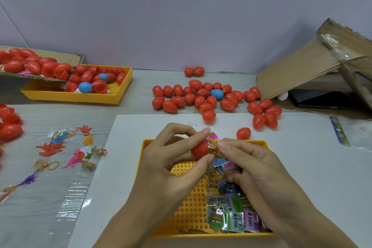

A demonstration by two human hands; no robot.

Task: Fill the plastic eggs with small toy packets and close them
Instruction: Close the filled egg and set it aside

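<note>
My left hand (pixel 173 155) grips a red plastic egg half (pixel 199 149) between thumb and fingers, its open side facing right. My right hand (pixel 247 159) pinches a small colourful toy packet (pixel 213 145) at the mouth of that egg half; part of the packet sticks out. Both hands hover above a yellow perforated tray (pixel 191 203) holding several more toy packets (pixel 231 207) at its right side. A pile of closed red eggs (pixel 201 98) with one blue egg (pixel 217 94) lies on the table behind the tray. A single red egg (pixel 243 133) sits just beyond the tray's far right corner.
A second yellow tray (pixel 74 96) at the back left holds red egg halves and blue eggs, under a cardboard lid (pixel 40 75) loaded with eggs. Loose rubber dinosaur toys (pixel 76 157) lie at left. A cardboard box (pixel 314 66) leans at right. More red eggs (pixel 10 125) sit at the left edge.
</note>
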